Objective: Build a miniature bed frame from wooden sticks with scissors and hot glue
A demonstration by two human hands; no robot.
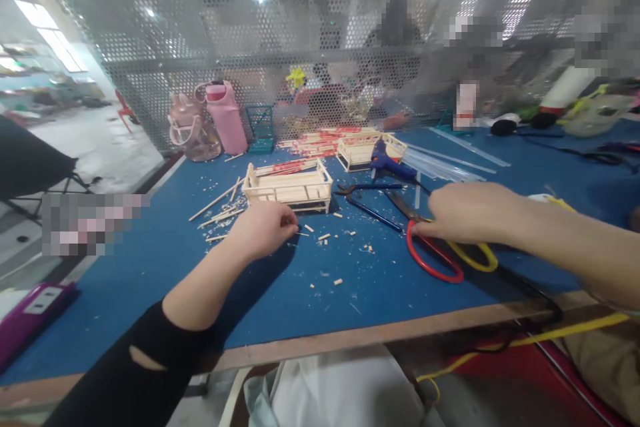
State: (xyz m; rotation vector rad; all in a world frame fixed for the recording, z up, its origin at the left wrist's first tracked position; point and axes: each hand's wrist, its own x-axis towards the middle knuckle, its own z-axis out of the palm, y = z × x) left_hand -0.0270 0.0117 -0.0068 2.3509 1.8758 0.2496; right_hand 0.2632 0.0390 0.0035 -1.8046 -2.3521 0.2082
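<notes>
My left hand (265,228) is closed on the blue table in front of a small wooden toy bed (290,188) built of sticks. Its fingertips are pinched together, with a thin sliver beside them; what they hold, if anything, is too small to make out. On the right, my right hand (457,210) is closed over the middle of a pair of scissors (434,273) with red and yellow handles. The thumb presses by the red handle, and the other fingers are mostly hidden. Blue-handled pliers (375,211) lie open to the left of the blades.
Behind stand a second wooden bed frame (355,152), a blue glue gun (387,161), clear glue sticks (440,165) and red-marked sticks (320,143). Pink bottles (227,120) stand against a perforated metal screen (200,27). Wood scraps litter the table (280,307). A purple power strip (35,317) lies left.
</notes>
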